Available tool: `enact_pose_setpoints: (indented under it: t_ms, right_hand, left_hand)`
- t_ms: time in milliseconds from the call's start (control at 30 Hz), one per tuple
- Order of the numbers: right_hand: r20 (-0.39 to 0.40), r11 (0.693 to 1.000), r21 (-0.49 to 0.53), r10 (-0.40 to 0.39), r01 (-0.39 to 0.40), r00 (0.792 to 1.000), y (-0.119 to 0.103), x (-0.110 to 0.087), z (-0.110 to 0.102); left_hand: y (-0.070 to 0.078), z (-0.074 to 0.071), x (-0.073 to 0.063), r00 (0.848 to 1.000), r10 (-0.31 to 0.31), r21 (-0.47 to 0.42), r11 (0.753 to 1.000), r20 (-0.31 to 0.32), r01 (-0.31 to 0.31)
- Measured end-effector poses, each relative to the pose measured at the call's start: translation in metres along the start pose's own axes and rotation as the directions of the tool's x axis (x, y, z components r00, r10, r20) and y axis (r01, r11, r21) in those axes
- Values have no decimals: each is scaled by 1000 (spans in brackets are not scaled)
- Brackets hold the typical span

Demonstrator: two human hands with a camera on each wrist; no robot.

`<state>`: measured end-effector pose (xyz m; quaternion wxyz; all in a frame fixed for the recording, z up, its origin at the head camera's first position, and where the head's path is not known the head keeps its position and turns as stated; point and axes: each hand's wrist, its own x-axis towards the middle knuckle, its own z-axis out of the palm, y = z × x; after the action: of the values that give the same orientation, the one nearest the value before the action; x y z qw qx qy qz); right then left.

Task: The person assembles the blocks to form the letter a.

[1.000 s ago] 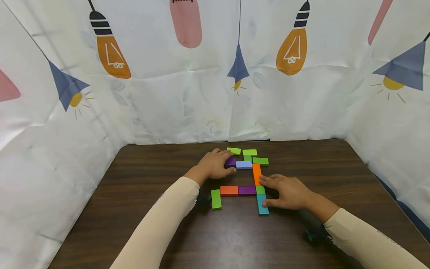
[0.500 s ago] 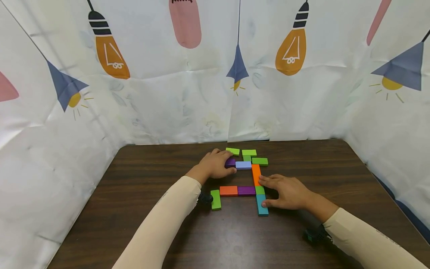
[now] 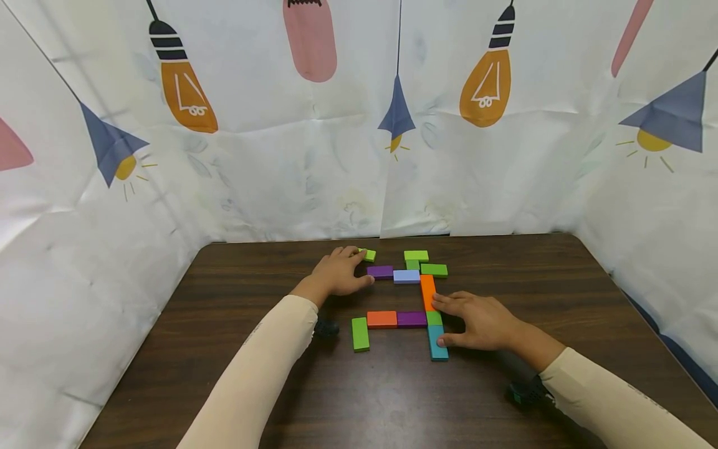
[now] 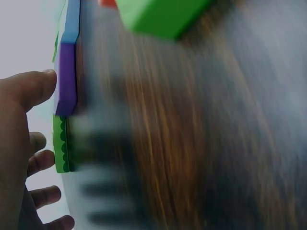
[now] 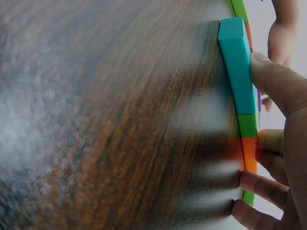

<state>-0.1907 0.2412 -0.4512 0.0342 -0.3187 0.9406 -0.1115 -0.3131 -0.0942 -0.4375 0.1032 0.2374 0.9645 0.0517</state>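
My left hand [image 3: 336, 273] reaches to the table's far side, palm down. Its fingertips touch a lime green block [image 3: 369, 255], partly hidden by them; the thumb lies by a purple block [image 3: 381, 272]. In the left wrist view the fingers look spread beside that green block [image 4: 60, 148]. My right hand [image 3: 479, 319] rests with extended fingers along a column: fingertips on the orange block [image 3: 427, 288], thumb against the teal block [image 3: 439, 344]. A small green block [image 3: 434, 318] sits between those two. In the right wrist view the thumb touches the teal block [image 5: 239, 72].
A light blue block [image 3: 406, 277] joins the purple one to the column's top, where several green blocks [image 3: 434, 270] lie. Lower down, a second purple block [image 3: 411, 319], a red-orange block [image 3: 382, 320] and an upright green block [image 3: 361, 335] form a row on the dark wooden table [image 3: 224, 349].
My left hand has moved left, and the lime green block under its fingertips has slid left with it, uncovering more of the purple block. My right hand has stayed in place.
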Motion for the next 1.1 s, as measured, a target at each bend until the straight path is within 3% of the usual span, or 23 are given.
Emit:
enact_pose_setpoints:
  t_ms: [467, 833, 1100]
  right_hand:
    - [-1, 1000, 0, 1, -1, 1000, 1, 0, 0]
    - [4, 1000, 1, 2, -2, 1000, 1, 2, 0]
    - [5, 1000, 4, 2, -2, 1000, 1, 1, 0]
  left_hand:
    - [-32, -5, -14, 998, 0, 35, 999, -69, 2]
    - [-41, -4, -21, 991, 20, -7, 1000, -136, -21]
    - [-44, -2, -26, 991, -23, -44, 999, -130, 17]
